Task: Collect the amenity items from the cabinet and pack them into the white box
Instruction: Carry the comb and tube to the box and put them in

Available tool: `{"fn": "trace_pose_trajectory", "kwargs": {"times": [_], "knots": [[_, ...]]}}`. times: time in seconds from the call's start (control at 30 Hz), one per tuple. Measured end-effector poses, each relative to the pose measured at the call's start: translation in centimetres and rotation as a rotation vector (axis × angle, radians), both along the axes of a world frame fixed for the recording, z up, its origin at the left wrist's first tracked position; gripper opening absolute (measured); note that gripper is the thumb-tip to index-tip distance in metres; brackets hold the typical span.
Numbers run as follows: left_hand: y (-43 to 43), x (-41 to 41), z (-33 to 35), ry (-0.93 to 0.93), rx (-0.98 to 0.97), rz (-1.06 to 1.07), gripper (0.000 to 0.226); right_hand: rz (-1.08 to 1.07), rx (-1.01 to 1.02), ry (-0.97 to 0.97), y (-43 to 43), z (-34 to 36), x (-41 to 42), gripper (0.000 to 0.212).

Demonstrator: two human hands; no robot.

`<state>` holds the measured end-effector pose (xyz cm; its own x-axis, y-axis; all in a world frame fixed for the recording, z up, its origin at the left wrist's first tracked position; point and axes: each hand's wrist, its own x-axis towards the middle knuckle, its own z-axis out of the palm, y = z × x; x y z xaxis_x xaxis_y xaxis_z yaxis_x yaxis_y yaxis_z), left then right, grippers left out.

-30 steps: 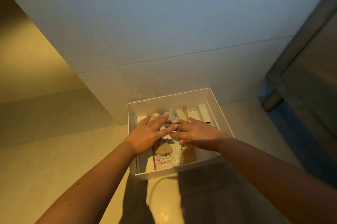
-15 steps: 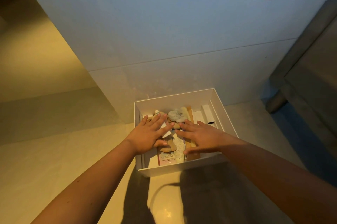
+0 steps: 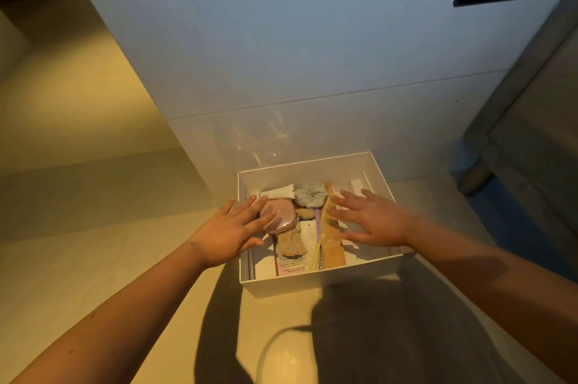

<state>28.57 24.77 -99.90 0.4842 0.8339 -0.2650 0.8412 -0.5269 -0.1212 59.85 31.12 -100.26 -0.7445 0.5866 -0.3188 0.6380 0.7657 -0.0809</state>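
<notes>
Left hand: spread, holding nothing, touching pink case.
Right hand: spread, empty, hovering over comb, which is lying lengthwise in white box.

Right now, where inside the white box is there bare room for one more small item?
Bare floor shows in the white box at the near left corner, between the left wall and the printed leaflet. The middle is crowded: pink pouch, scrunchie, comb. The right hand hides the right side.
</notes>
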Motion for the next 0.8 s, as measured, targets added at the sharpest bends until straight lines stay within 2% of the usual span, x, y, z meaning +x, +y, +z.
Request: {"fn": "trace_pose_trajectory", "kwargs": {"times": [0.23,0.53,0.8], "knots": [[-1.1,-2.0,0.8,0.013,-0.002,-0.012,0.069,-0.045,0.087,-0.04,1.2,1.9,2.4,0.056],[-1.5,-3.2,0.4,0.094,-0.014,-0.037,0.07,-0.048,0.146,-0.17,1.7,2.9,5.7,0.054],[-1.7,-3.3,0.9,0.133,0.038,-0.096,0.055,0.015,0.178,-0.238,1.5,2.6,7.5,0.05]]}}
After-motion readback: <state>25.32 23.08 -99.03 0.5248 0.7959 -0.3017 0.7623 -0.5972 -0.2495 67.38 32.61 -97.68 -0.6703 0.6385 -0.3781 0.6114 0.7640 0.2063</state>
